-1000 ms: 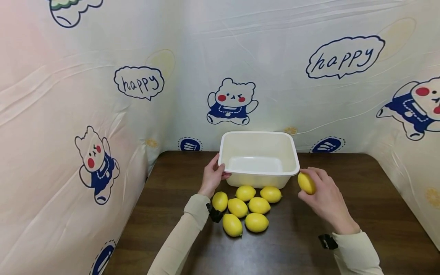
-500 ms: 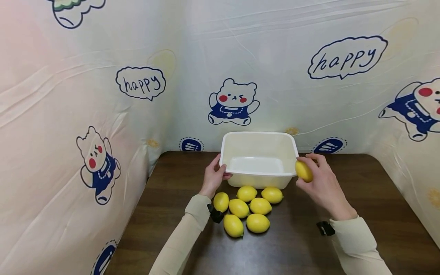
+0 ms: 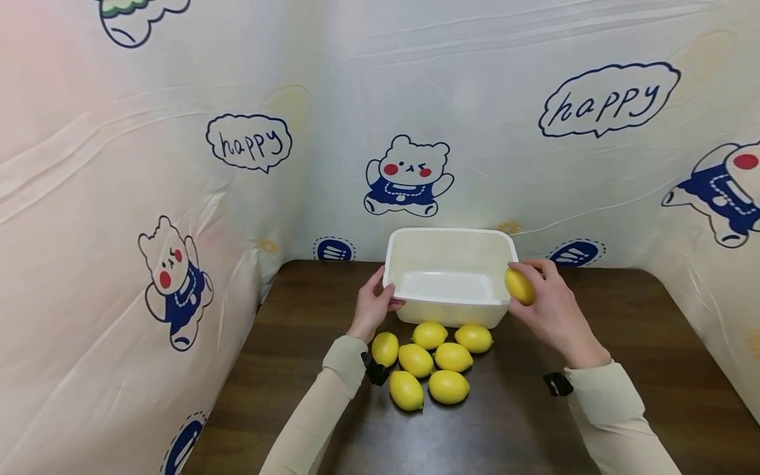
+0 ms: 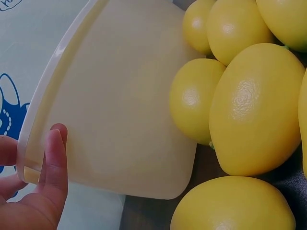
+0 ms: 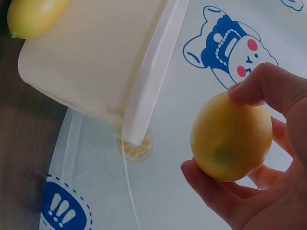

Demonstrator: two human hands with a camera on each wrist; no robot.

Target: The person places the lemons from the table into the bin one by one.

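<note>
A white plastic bin (image 3: 451, 311) stands at the back of the table, with nothing seen inside. My left hand (image 3: 372, 305) pinches the rim at its front left corner; the left wrist view shows fingers (image 4: 56, 167) against the outer wall. My right hand (image 3: 552, 310) grips a lemon (image 3: 520, 286) between thumb and fingers, at the bin's right rim. In the right wrist view this held lemon (image 5: 231, 136) is seen end on, beside the rim. Several other lemons (image 3: 454, 357) lie grouped on the table just in front of the bin.
The dark wooden table (image 3: 505, 422) ends at a patterned cloth (image 3: 332, 165) behind the bin and at both sides. One lemon (image 3: 385, 349) lies close by the left wrist, near its black wrist camera (image 3: 374, 369).
My right hand has carried the lemon up and to the left, from beside the bin's front right corner to its right rim. The left hand keeps its hold on the bin.
</note>
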